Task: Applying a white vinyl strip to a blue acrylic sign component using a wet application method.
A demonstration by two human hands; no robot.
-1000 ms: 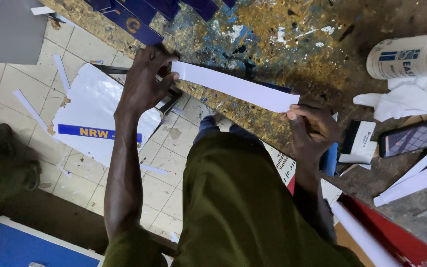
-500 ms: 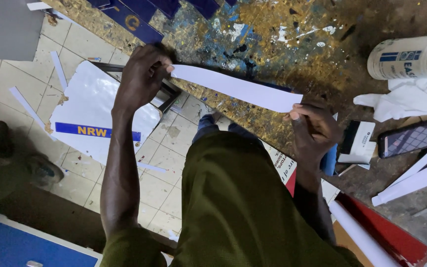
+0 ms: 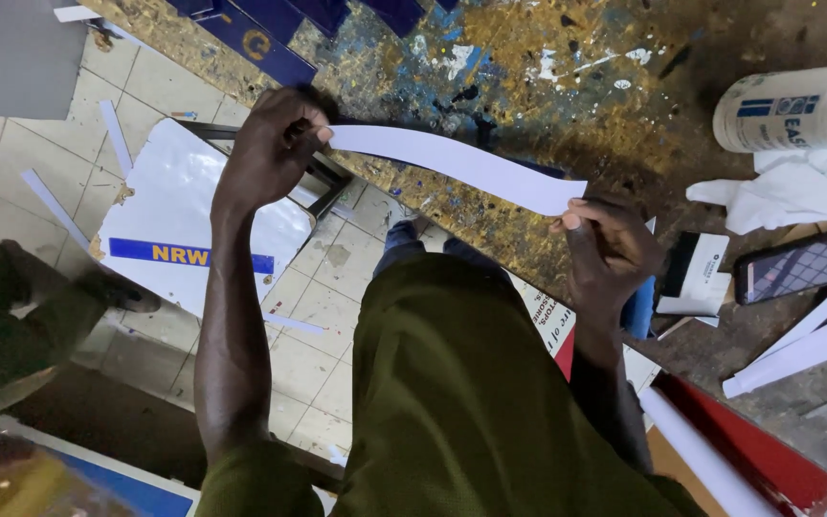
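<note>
A long white strip (image 3: 452, 165) of thin sheet stretches between both hands above the paint-stained workbench (image 3: 547, 77). My left hand (image 3: 275, 144) pinches its left end, and my right hand (image 3: 610, 249) grips the right end. The strip bends in a gentle wave along its length. Below the hands I see my olive-green shirt (image 3: 471, 402).
A white can (image 3: 796, 105) lies at the bench's right, beside a crumpled white cloth (image 3: 796, 191) and a phone (image 3: 796, 268). White strips (image 3: 796, 349) and a red sheet lie lower right. A white sign panel with a blue band (image 3: 193, 230) rests on the tiled floor. Another person's dark shoe (image 3: 11, 273) is at left.
Both hands have kept hold of the strip, which was straight and now curves in a wave. The right hand shifted slightly; the left end sits a little higher.
</note>
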